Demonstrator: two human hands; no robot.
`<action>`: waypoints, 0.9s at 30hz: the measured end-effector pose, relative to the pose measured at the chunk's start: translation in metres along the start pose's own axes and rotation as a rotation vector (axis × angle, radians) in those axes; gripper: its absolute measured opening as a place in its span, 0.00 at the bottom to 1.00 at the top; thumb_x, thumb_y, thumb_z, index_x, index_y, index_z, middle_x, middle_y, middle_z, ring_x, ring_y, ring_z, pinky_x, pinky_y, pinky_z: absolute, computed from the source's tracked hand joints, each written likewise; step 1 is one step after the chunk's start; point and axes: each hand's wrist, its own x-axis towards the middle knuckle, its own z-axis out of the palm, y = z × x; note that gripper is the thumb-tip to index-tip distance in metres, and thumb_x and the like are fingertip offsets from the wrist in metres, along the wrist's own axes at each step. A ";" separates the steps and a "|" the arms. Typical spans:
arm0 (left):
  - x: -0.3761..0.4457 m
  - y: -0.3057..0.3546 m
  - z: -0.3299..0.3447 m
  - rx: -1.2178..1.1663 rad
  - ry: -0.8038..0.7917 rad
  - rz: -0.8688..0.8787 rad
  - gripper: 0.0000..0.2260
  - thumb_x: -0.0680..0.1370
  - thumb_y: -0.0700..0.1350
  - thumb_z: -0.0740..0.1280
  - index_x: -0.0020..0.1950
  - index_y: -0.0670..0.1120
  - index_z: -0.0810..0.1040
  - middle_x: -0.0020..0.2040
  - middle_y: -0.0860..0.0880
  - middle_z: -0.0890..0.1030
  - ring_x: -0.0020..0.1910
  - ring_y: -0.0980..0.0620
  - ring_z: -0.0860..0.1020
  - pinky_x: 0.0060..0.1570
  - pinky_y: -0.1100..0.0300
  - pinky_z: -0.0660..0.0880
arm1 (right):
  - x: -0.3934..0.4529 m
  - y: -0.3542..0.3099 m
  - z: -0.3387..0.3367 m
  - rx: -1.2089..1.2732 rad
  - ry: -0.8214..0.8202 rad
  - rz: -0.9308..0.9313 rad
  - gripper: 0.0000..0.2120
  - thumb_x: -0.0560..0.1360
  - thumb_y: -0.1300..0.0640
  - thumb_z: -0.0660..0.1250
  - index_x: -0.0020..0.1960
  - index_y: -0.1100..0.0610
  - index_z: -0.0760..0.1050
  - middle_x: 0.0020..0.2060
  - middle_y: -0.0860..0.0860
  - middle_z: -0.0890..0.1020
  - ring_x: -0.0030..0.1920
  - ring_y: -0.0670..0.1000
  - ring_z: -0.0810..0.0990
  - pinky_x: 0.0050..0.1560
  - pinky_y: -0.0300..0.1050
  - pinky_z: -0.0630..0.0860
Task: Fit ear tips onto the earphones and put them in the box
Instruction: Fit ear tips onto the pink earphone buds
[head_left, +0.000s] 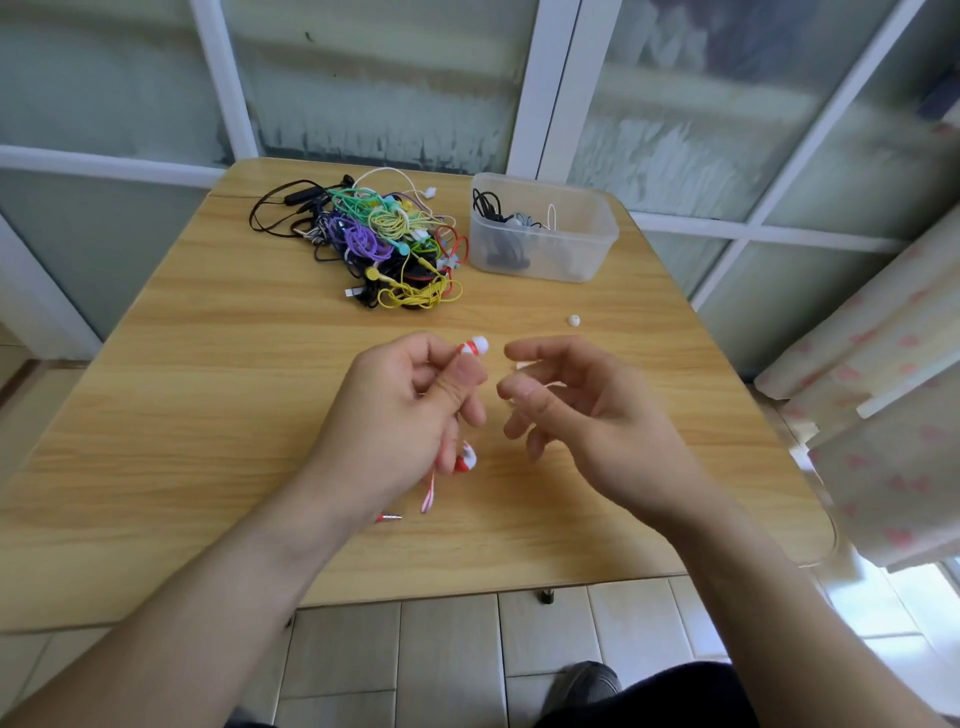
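Your left hand (415, 410) pinches a red earphone (474, 347) at the frame's centre, your right hand (571, 410) hangs loosely curled, holding nothing, beside it.

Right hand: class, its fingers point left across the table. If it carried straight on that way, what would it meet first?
The right hand would most likely meet the left hand, around the thumb, or the red and white earbud it holds just above. Only a narrow gap separates them, though their relative height above the table is unclear.

You've got a smooth wood-grain table (208, 364) w/ slight sheen, translucent frosted plastic box (545, 244), glossy rubbery cables (384, 234).
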 end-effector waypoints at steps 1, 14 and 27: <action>0.001 0.001 0.000 -0.101 0.008 -0.038 0.08 0.79 0.44 0.63 0.45 0.39 0.75 0.29 0.48 0.77 0.17 0.55 0.67 0.21 0.63 0.69 | -0.001 0.001 0.002 -0.010 -0.007 0.011 0.11 0.77 0.61 0.68 0.59 0.60 0.75 0.47 0.62 0.81 0.38 0.53 0.83 0.36 0.46 0.77; 0.004 0.005 -0.001 -0.313 -0.076 -0.193 0.12 0.70 0.47 0.68 0.49 0.43 0.74 0.39 0.44 0.78 0.26 0.49 0.73 0.24 0.61 0.66 | -0.006 -0.003 0.000 0.199 -0.011 0.023 0.07 0.71 0.64 0.73 0.48 0.65 0.79 0.36 0.57 0.82 0.37 0.55 0.82 0.36 0.47 0.81; -0.001 -0.003 0.006 -0.210 -0.225 -0.236 0.16 0.64 0.41 0.73 0.50 0.38 0.79 0.35 0.45 0.81 0.29 0.53 0.78 0.28 0.66 0.73 | -0.009 -0.006 -0.021 -0.038 -0.083 -0.088 0.09 0.69 0.60 0.73 0.49 0.59 0.83 0.42 0.58 0.86 0.41 0.56 0.85 0.47 0.52 0.83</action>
